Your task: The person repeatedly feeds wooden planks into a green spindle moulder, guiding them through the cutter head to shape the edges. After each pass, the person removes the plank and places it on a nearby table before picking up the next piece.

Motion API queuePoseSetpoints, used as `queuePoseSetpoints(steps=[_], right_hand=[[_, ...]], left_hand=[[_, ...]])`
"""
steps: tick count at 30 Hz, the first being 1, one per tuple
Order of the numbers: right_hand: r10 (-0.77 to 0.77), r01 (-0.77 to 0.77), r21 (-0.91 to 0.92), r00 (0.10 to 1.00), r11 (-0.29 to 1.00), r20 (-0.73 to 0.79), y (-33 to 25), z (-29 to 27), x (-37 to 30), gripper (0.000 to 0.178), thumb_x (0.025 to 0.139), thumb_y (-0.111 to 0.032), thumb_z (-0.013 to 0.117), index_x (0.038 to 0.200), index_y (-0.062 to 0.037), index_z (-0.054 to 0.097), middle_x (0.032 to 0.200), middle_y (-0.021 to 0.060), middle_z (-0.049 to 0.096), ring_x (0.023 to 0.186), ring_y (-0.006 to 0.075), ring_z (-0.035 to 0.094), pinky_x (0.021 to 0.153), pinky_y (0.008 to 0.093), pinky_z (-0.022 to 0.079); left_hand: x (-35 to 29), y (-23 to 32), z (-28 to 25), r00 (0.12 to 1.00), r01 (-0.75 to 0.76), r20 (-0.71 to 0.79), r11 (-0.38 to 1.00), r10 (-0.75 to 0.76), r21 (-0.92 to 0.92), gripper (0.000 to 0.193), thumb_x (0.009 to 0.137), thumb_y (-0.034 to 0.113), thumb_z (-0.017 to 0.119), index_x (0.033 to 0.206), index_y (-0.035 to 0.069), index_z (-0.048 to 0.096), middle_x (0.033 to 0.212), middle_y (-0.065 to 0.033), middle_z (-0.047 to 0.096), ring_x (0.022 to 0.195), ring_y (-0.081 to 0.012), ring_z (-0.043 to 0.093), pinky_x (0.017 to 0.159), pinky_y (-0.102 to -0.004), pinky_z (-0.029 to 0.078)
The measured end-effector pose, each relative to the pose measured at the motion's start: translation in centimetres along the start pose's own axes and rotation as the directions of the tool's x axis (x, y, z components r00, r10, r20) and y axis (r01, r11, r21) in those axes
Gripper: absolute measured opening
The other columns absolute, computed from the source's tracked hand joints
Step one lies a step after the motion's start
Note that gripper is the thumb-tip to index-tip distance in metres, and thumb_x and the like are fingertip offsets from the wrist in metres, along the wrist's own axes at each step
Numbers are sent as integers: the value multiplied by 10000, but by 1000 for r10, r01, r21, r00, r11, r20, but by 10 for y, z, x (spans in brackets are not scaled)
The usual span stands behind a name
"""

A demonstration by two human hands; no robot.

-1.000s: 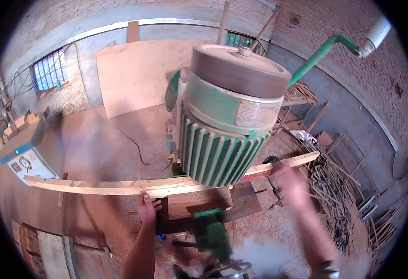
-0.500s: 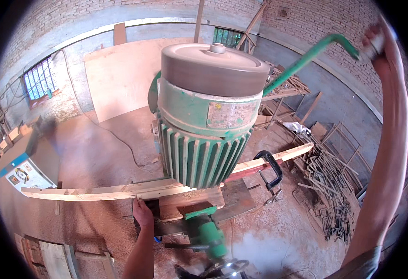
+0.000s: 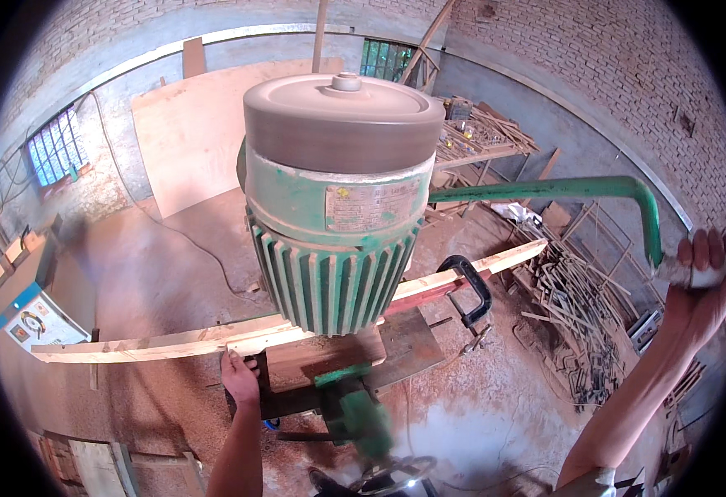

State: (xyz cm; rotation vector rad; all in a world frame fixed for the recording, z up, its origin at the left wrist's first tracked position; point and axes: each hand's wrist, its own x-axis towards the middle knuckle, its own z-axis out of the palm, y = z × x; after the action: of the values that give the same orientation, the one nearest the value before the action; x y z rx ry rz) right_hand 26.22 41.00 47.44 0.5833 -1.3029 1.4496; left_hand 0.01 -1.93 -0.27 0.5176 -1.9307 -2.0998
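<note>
My right hand [image 3: 701, 263] is closed round the pale-wrapped grip at the end of a bent green lever [image 3: 545, 190], at the far right. The lever runs to a large green finned motor [image 3: 338, 265] with a broad dusty pulley wheel [image 3: 342, 137] on top. Under the motor passes a long, slightly curved wooden strip [image 3: 147, 344]. My left hand [image 3: 240, 379] grips its near edge, left of the motor, with the thumb against the wood and the fingers curled. What sits beneath the motor is hidden by its body.
A black C-clamp [image 3: 472, 290] stands over the strip's right part. Below the motor are a wooden block [image 3: 321, 360] and a green machine part [image 3: 364, 422]. A control box [image 3: 44, 319] is at left; scrap wood and metal [image 3: 578, 323] lie heaped at right.
My right hand has come down with the green lever, which now runs nearly level before bending downward. The left hand keeps its place on the strip. The whole view has shifted slightly.
</note>
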Motion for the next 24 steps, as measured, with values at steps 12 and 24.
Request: queuePoseSetpoints(steps=[12,24], right_hand=[[-53,49,-34,990,998,-130,-5,-13,-116,313,883,-332,666,871,-141,419,710,-38,364,616,100,360,608,281,302],[124,-165,-121,949,979,-290,-10,-62,-267,328,870,-385,656,946,-143,448,832,32,456,908,256,494,957,441,369]], left_hand=[[-5,7,-1,999,-41,29,999,42,-14,364,1020,297,404,1202,-3,502,865,-23,529,651,-102,574,502,-226,485],[1,-2,-4,1000,-5,27,1000,5,0,422,1016,320,410,1275,-7,478,942,-69,561,680,-108,584,522,-232,495]])
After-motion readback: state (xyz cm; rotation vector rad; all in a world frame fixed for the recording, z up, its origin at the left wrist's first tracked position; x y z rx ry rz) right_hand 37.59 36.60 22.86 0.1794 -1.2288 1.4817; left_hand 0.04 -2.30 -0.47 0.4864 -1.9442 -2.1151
